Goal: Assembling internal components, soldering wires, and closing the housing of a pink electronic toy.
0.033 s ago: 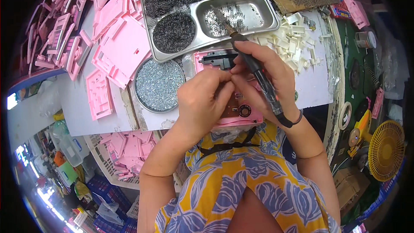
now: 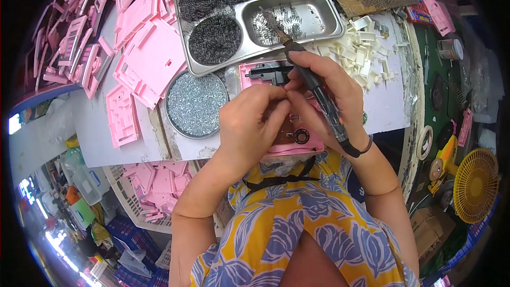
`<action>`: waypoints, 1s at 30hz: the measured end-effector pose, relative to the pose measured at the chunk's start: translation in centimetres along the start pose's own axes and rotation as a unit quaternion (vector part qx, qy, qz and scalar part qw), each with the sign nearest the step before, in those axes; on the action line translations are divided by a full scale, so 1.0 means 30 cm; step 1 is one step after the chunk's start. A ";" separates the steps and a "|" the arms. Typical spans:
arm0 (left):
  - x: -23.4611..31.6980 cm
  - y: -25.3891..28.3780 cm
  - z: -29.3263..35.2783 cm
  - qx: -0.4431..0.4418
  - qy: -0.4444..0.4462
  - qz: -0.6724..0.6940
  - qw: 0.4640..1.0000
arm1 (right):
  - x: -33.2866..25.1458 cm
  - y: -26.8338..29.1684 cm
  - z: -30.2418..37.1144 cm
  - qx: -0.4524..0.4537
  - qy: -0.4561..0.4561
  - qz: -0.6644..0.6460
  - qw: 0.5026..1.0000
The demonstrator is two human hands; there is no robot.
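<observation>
While the right hand [image 2: 326, 98] gripped a dark soldering iron [image 2: 311, 77] along its palm, its fingers met those of the left hand [image 2: 255, 125], pinched closed on something too small to make out, over a pink plastic housing [image 2: 276, 72] at the near edge of the surface [image 2: 385, 109], beside a round dish of screws [image 2: 195, 103] and a steel tray [image 2: 297, 18].
</observation>
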State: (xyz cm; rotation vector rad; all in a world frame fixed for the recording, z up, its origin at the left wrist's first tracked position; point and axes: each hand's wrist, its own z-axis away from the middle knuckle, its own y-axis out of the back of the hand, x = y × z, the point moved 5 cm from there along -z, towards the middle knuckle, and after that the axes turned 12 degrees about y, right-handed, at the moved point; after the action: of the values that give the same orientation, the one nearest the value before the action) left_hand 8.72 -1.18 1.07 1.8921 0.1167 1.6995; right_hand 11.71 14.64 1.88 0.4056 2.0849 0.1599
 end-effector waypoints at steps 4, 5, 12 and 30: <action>-0.053 -0.020 0.008 -0.088 0.253 0.268 0.925 | 0.014 0.003 0.007 0.022 -0.001 -0.024 0.999; -0.068 -0.018 0.005 -0.102 0.285 0.303 0.904 | 0.018 0.000 0.008 0.029 -0.003 -0.036 0.999; -0.099 -0.017 -0.017 -0.164 0.285 0.328 0.885 | 0.013 -0.010 0.010 0.023 0.036 -0.001 0.999; -0.054 -0.029 -0.063 0.031 0.000 -0.087 0.996 | 0.011 0.135 0.143 0.002 0.122 0.091 0.988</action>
State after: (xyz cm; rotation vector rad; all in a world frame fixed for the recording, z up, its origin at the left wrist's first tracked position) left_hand 6.93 -0.49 -0.76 1.8678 0.3284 1.5947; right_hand 16.10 18.33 0.48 0.6052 2.2859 0.3279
